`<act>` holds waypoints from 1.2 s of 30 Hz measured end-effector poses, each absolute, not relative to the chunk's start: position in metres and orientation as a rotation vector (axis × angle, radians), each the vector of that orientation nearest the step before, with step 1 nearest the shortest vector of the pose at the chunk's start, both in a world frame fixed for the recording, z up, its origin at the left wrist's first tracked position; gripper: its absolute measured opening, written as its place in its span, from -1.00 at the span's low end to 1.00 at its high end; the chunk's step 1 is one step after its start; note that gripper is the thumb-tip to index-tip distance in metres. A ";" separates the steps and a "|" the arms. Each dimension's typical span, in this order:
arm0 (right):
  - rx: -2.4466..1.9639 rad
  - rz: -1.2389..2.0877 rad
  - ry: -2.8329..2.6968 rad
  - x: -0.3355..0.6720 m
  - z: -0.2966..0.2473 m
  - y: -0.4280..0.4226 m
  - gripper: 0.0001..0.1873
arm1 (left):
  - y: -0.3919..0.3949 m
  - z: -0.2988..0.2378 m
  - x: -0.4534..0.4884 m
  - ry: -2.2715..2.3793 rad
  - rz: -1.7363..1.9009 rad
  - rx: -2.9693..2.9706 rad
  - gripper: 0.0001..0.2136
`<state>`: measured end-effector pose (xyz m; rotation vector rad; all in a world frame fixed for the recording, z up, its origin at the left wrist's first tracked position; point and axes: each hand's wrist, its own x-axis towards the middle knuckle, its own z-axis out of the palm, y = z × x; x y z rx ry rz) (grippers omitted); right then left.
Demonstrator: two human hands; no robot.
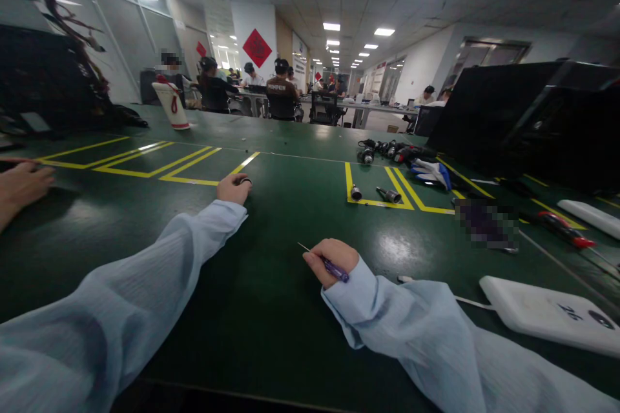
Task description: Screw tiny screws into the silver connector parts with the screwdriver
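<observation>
My left hand (232,191) is closed around a small round metal part (246,181), with only its dark end showing past the fingers. It is over the right corner of a yellow-taped box on the green table. In my right hand (335,259) is a small screwdriver (335,270) with a purple see-through handle. Its thin shaft points left, away from the fingers. Beyond that hand, two metal chuck-like pieces lie in a yellow-taped box: a short one (356,192) and one with a shank (389,195).
Another person's hand (26,184) rests at the left edge. A white and red cup (171,105) stands at the back. Dark power tools (387,150) and blue-white gloves (431,173) lie right of centre. A white power bank (547,313) with a cable and a red-handled tool (564,229) are at right.
</observation>
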<state>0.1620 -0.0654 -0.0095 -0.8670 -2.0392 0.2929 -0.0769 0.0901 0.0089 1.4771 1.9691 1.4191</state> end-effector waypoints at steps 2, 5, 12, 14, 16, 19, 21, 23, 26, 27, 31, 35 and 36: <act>-0.930 0.356 -2.020 0.162 -0.011 -0.062 -0.77 | 0.103 0.011 -0.090 2.154 1.469 1.473 -0.81; -1.004 0.448 -1.994 0.162 -0.013 -0.059 -0.76 | 0.114 0.011 -0.103 2.260 1.432 1.522 -0.86; -1.080 0.530 -1.930 0.161 -0.016 -0.057 -0.75 | 0.118 0.008 -0.109 2.253 1.389 1.686 -0.81; -1.075 0.577 -1.898 0.161 -0.017 -0.056 -0.75 | 0.116 0.008 -0.105 2.211 1.342 1.829 -0.79; -1.090 0.659 -1.839 0.161 -0.016 -0.056 -0.75 | 0.112 0.005 -0.095 2.131 1.296 2.033 -0.75; -1.082 0.863 -1.677 0.163 -0.016 -0.054 -0.76 | 0.101 -0.002 -0.073 1.894 1.266 2.279 -0.65; -0.992 1.055 -1.510 0.165 -0.015 -0.051 -0.73 | 0.088 -0.006 -0.055 1.739 1.247 2.350 -0.61; -0.854 1.244 -1.328 0.170 -0.014 -0.048 -0.67 | 0.073 -0.009 -0.038 1.553 1.193 2.431 -0.60; -0.690 1.435 -1.162 0.182 -0.010 -0.044 -0.61 | 0.048 -0.009 -0.019 1.287 1.166 2.505 -0.63; -0.657 1.472 -1.144 0.187 -0.009 -0.043 -0.61 | 0.039 -0.008 -0.015 1.232 1.144 2.531 -0.66; -0.595 1.502 -1.163 0.201 -0.007 -0.046 -0.68 | 0.013 -0.002 -0.003 1.140 1.083 2.608 -0.71; -0.585 1.437 -1.231 0.201 -0.004 -0.056 -0.82 | 0.000 0.001 0.002 1.073 0.941 2.469 -0.74; -0.590 1.395 -1.266 0.199 -0.004 -0.059 -0.85 | -0.002 0.001 0.003 1.060 0.903 2.449 -0.75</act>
